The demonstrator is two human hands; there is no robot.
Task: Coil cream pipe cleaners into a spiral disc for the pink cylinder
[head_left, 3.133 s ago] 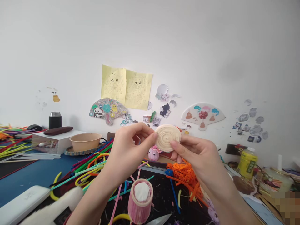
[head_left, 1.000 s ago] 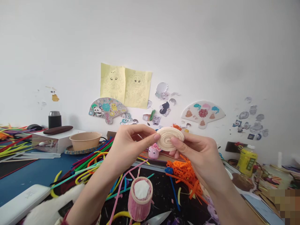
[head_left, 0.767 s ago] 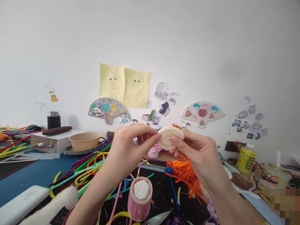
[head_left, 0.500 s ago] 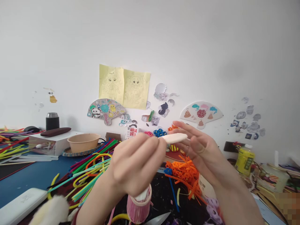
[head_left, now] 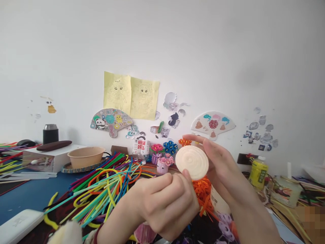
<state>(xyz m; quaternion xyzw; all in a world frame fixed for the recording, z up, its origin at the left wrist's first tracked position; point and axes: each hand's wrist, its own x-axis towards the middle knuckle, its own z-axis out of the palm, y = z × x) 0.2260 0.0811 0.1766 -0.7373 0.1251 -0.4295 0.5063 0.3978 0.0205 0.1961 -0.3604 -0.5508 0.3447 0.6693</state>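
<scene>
A cream-coloured round disc (head_left: 191, 157), wound in a flat spiral, is held up in front of me with its face towards me. My left hand (head_left: 167, 200) pinches its lower edge, thumb on the front and the other fingers curled. My right hand (head_left: 224, 166) is beside the disc's right edge, thumb and index finger apart; its other fingers are partly hidden, and whether it touches the disc I cannot tell. Below my left hand stands a pink striped cup-like pot (head_left: 145, 233), mostly covered by my wrist.
Many coloured pipe cleaners (head_left: 101, 189) lie left of my hands, orange ones (head_left: 203, 193) behind them. Small flower pots (head_left: 162, 165) stand at the back. A beige bowl (head_left: 85, 157), a white case (head_left: 21, 225), purple flowers (head_left: 225, 227) and a yellow bottle (head_left: 258, 173) surround the work area.
The disc has turned from edge-on to face me and is slightly lower. My left hand has moved right and down, and the view has shifted slightly.
</scene>
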